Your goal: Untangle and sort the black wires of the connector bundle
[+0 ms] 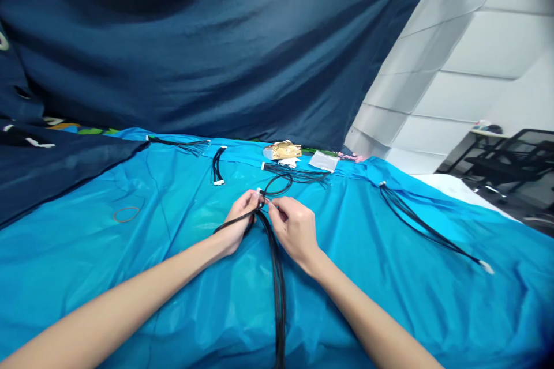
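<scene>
Near the middle of the view, my left hand (239, 220) is closed around a bundle of black wires (277, 282) just below a small white connector (259, 191). The bundle hangs down from the fingers toward the bottom edge of the view. One black strand crosses over the left hand, and another makes a loop above both hands. My right hand (294, 228) is closed in a pinch close beside the connector. Its fingertips seem to grip a thin wire end, though the fingers partly cover it.
A blue sheet (208, 311) covers the work surface. Behind the hands lie wire harnesses (298, 173), a gold packet (285, 150) and a clear bag (324, 160). Another harness (424, 222) stretches out at right. A rubber band (126, 214) lies at left. A dark cloth (208, 40) hangs behind.
</scene>
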Tool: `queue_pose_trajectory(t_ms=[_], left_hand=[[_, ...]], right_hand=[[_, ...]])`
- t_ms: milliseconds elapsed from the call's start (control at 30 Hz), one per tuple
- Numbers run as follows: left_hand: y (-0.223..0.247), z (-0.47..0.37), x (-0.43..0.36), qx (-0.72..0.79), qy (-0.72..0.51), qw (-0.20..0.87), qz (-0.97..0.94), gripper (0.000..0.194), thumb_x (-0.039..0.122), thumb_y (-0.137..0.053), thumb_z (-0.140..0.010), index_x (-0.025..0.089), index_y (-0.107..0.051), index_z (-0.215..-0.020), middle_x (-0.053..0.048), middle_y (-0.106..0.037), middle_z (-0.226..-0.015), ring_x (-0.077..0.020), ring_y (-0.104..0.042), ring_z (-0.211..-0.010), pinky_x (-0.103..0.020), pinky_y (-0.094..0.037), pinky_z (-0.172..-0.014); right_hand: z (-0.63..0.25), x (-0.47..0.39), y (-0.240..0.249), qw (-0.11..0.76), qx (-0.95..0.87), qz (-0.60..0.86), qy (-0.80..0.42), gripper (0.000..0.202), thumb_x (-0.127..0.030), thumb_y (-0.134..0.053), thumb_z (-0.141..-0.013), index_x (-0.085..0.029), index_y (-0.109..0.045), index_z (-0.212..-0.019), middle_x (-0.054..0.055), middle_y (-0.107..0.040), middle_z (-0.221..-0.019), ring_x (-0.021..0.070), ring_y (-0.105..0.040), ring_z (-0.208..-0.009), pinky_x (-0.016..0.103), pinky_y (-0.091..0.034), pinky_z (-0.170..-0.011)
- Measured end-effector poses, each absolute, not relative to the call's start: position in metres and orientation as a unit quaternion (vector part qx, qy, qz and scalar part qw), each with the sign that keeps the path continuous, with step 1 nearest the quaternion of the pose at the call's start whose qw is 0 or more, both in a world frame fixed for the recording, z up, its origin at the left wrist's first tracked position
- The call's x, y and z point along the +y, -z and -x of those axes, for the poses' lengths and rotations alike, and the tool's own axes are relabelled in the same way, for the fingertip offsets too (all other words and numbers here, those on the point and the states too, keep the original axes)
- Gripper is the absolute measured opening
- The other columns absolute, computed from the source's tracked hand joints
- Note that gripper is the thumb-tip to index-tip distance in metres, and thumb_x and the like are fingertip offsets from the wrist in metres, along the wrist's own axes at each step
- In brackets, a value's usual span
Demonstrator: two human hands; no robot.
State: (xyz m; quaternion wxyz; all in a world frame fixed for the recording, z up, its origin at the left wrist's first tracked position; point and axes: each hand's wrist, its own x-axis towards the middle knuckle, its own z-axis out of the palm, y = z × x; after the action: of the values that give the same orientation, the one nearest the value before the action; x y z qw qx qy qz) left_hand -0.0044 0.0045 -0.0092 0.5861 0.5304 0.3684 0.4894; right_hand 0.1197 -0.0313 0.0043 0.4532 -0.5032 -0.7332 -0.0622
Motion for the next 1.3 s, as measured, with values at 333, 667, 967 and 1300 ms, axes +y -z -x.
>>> queue_pose_trajectory(t_ms=[333,667,967,1300], left_hand=[[0.0101,0.0042,0.0053,0.357,-0.496,0.575,-0.544,0.030,0.047,-0.047,-0.077,0.018,-0.052,-0.078,0.002,-0.048,-0.071,-0.0080,-0.035,-0.056,-0.019,-0.025,-0.049],[0.0044,0.0045,0.0034,0.361,-0.486,0.570,-0.556,0.034,0.050,-0.052,-0.072,0.017,-0.054,-0.075,0.002,-0.046,-0.064,-0.0099,-0.035,-0.057,-0.020,-0.026,-0.050],[0.0028,0.0031,-0.0017,0.341,-0.443,0.588,-0.585,0.029,0.045,-0.051,-0.075,0.016,-0.053,-0.078,0.002,-0.044,-0.068,-0.0096,-0.033,-0.060,-0.020,-0.026,-0.053],[0.0011,0.0051,-0.0019,0.351,-0.436,0.595,-0.577,0.028,0.044,-0.055,-0.073,0.016,-0.055,-0.080,0.003,-0.041,-0.066,-0.0091,-0.028,-0.056,-0.021,-0.024,-0.051]], right_hand=[[-0.1184,-0.0320,-0.0039,0.450,-0.722,0.525,0.017,0.020,-0.020,-0.043,-0.084,-0.018,-0.059,-0.073,0.001,-0.063,-0.071,0.0127,-0.055,-0.063,0.022,-0.034,-0.059],[-0.1187,-0.0328,-0.0050,0.427,-0.736,0.520,0.075,0.022,-0.023,-0.042,-0.086,-0.018,-0.057,-0.071,0.002,-0.059,-0.068,0.0135,-0.051,-0.063,0.024,-0.034,-0.058],[-0.1256,-0.0323,-0.0093,0.410,-0.766,0.465,0.171,0.015,-0.021,-0.047,-0.084,-0.018,-0.055,-0.071,0.003,-0.057,-0.111,0.0213,-0.043,-0.098,0.033,-0.034,-0.079],[-0.1273,-0.0286,-0.0088,0.419,-0.791,0.435,0.097,0.014,-0.017,-0.045,-0.085,-0.018,-0.053,-0.074,0.001,-0.063,-0.100,0.0189,-0.046,-0.097,0.034,-0.030,-0.078]])
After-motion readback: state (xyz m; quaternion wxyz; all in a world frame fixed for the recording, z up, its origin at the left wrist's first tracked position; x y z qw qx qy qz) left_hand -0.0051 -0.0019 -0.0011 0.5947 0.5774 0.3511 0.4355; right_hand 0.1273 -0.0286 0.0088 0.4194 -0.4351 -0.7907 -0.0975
